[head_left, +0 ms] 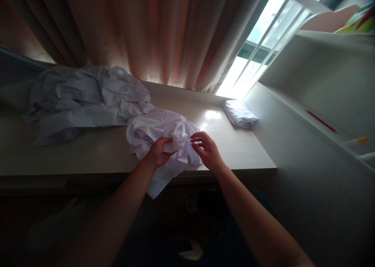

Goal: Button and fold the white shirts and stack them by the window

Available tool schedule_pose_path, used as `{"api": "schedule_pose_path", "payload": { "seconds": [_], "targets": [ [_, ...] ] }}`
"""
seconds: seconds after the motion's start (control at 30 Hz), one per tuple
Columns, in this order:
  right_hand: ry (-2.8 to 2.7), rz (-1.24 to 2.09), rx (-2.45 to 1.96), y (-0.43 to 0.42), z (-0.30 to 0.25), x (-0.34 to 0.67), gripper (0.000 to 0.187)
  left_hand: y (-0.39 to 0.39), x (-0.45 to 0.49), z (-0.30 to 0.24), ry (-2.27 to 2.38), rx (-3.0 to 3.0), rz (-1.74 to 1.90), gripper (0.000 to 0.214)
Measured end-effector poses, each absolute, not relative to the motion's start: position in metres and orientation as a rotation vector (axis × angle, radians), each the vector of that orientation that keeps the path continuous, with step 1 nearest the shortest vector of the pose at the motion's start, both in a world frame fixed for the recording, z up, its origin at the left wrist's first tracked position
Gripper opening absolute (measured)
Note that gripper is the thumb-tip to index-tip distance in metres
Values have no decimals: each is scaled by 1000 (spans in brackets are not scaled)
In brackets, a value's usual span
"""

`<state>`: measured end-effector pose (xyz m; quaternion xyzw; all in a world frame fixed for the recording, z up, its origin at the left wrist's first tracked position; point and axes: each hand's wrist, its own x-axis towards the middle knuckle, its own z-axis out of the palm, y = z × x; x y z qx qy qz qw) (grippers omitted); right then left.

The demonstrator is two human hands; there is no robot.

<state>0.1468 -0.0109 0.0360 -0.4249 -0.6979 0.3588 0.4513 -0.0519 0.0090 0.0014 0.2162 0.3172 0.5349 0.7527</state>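
Observation:
A crumpled white garment [158,122] lies at the middle of the light desk top [111,157], one corner hanging over the front edge. My left hand [159,153] is at its near side, thumb on top and fingers partly tucked into the folds, closed on the fabric. Just right of a bunched, raised part of the cloth is my right hand [207,150], its fingers bent and apart with nothing between them. A larger heap of white clothes [90,99] sits to the left, touching the garment. Which kind of garment it is, the folds hide.
A neatly folded white cloth [239,113] rests at the back right beside a side panel [293,142]. Drawn curtains [146,32] hang behind the desk, with a bright barred window [258,44] at right. A shelf there holds a red pencil-like stick [321,121].

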Motion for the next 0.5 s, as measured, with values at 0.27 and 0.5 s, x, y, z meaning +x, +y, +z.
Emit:
{"api": "schedule_pose_path", "payload": {
  "seconds": [0.27, 0.5],
  "targets": [
    [-1948, 463, -972, 9, 21, 145, 15, 19, -27, -14, 779, 629, 903, 11],
    [-1919, 638, -1064, 33, -1, 142, 13, 35, -33, -22, 1501, 1257, 1307, 30]
  ]
}}
